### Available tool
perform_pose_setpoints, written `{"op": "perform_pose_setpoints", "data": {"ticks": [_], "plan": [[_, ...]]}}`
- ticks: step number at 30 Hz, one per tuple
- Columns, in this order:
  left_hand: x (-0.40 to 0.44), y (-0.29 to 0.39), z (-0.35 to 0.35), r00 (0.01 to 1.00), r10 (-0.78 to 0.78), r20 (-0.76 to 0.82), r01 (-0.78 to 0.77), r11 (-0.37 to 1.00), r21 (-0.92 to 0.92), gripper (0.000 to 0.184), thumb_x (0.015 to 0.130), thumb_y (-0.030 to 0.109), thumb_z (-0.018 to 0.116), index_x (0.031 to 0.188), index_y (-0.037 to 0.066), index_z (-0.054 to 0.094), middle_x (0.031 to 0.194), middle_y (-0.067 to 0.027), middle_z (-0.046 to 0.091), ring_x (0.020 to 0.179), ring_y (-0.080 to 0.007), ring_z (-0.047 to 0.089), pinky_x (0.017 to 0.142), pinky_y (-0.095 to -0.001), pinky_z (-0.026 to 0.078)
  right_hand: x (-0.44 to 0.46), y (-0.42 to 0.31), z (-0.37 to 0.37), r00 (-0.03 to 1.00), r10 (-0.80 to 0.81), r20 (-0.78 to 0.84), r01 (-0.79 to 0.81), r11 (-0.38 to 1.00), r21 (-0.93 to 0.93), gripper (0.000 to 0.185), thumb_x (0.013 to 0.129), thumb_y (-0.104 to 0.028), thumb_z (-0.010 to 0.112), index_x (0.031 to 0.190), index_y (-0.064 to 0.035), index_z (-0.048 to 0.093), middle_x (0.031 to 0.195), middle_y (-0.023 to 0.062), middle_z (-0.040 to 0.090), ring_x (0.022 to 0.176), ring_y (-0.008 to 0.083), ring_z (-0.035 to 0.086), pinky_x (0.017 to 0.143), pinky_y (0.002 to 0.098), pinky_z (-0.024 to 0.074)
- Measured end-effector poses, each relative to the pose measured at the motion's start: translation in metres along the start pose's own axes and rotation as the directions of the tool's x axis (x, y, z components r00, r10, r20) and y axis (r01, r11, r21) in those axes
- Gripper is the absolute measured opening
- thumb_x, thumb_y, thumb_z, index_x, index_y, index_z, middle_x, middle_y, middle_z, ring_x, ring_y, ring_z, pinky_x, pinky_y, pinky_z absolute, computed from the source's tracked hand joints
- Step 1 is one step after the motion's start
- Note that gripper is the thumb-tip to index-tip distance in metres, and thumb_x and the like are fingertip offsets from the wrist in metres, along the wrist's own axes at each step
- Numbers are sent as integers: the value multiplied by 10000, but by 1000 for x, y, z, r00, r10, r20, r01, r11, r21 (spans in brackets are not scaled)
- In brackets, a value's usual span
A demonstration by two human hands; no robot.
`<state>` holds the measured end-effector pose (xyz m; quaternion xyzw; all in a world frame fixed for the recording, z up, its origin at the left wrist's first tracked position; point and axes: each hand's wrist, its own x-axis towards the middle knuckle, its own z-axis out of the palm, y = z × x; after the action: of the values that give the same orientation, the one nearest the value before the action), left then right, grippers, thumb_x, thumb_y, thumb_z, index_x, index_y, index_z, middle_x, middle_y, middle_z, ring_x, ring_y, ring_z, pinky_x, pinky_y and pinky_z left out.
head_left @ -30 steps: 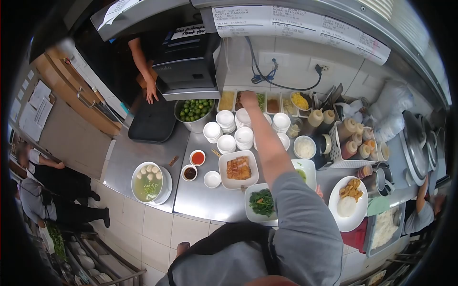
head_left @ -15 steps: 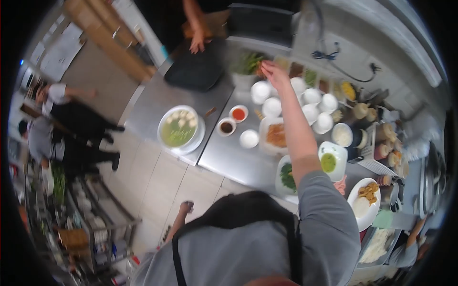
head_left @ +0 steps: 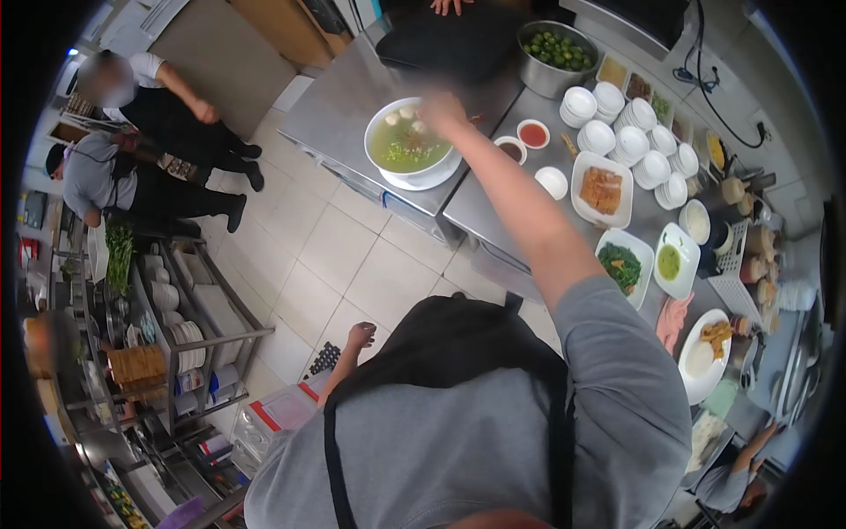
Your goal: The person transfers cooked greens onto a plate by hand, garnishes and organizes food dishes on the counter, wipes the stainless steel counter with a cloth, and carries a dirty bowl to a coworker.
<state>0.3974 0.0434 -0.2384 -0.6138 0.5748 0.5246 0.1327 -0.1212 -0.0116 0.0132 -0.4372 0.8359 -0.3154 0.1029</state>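
Observation:
My right hand (head_left: 443,113) is over the right rim of a white bowl of soup (head_left: 385,159). Its fingers look drawn together, but blur hides the tips and anything between them. Pale round balls, chopped green bits and reddish-brown bits float in the greenish broth. Under the bowl is a white plate (head_left: 421,182). My left hand (head_left: 361,335) hangs low beside my apron, above the floor, its fingers curled in with nothing visible in them. Close to my right forearm stand small dishes of red sauce (head_left: 533,134) and dark sauce (head_left: 511,151).
Stacks of small white bowls (head_left: 632,143), a pot of green limes (head_left: 553,66), fried food in a dish (head_left: 603,190) and leafy greens (head_left: 620,267) stand on the steel counter. At left are two people and a dish rack (head_left: 201,344). Another person's hand (head_left: 451,6) is at the top.
My right hand has moved from the garnish containers at the back to over the soup. Reddish-brown bits now show on the broth. The view has turned, and the pot's limes are now plain.

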Motion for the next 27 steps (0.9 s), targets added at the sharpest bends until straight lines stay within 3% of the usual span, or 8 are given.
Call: {"op": "perform_pose_setpoints", "data": {"ticks": [4,8,11,12,19,22,24,27], "plan": [[18,11,-12,997,53,62,-62,988,144,268,781,221,573,977,41,603,721,-91,612,590,-171,614,490,-291,519,-22,-1,0,1000,5,8,-4,994,-111,216,694,-42,535,865,-75,663,1107,151,551,965,328,560,807,397,465],[25,56,-16,982,170,85,-186,947,262,256,774,230,586,980,80,610,741,-84,613,617,-172,618,503,-291,520,-81,21,7,875,-453,-171,446,891,-79,459,595,108,510,953,-140,655,1275,136,419,1060,301,496,888,353,405],[34,96,-3,967,174,186,-223,931,289,262,774,219,585,992,74,603,784,-81,606,650,-184,618,528,-308,526,-157,30,-11,973,-230,12,194,848,493,487,570,155,441,981,-51,602,1218,138,472,1051,324,490,904,360,393],[29,118,8,949,147,280,-234,921,310,265,775,210,582,1000,70,599,799,-79,601,664,-190,616,541,-315,530,-190,41,-24,881,-458,-123,474,851,228,455,589,150,431,956,-53,607,1143,135,525,1038,315,496,900,358,393],[-111,305,126,471,-237,850,-546,678,492,411,829,340,553,1112,42,531,1007,-102,592,851,-220,614,660,-329,526,-464,178,-52,939,261,-224,-246,965,93,184,752,-214,562,773,-39,613,737,150,599,694,306,574,626,402,437],[-196,407,171,408,172,897,-740,637,215,454,811,363,572,1126,39,523,1001,-75,594,838,-183,611,693,-309,504,-600,220,-49,647,726,-231,-723,681,117,275,671,-294,656,709,-26,602,742,185,596,705,323,571,604,426,444],[-238,475,204,282,625,728,-884,464,-56,434,798,348,585,1092,31,548,959,-52,604,881,-156,578,738,-312,472,-683,222,-47,436,778,-451,-844,528,95,301,651,-294,676,700,-32,536,650,160,561,652,342,555,587,423,439],[-308,573,249,25,867,498,-955,167,-243,361,817,310,569,1050,34,587,1008,-45,600,937,-119,542,798,-280,427,-809,261,-5,264,842,-471,-948,315,32,67,696,-52,541,745,-7,536,770,186,591,738,362,566,626,445,455]]}}
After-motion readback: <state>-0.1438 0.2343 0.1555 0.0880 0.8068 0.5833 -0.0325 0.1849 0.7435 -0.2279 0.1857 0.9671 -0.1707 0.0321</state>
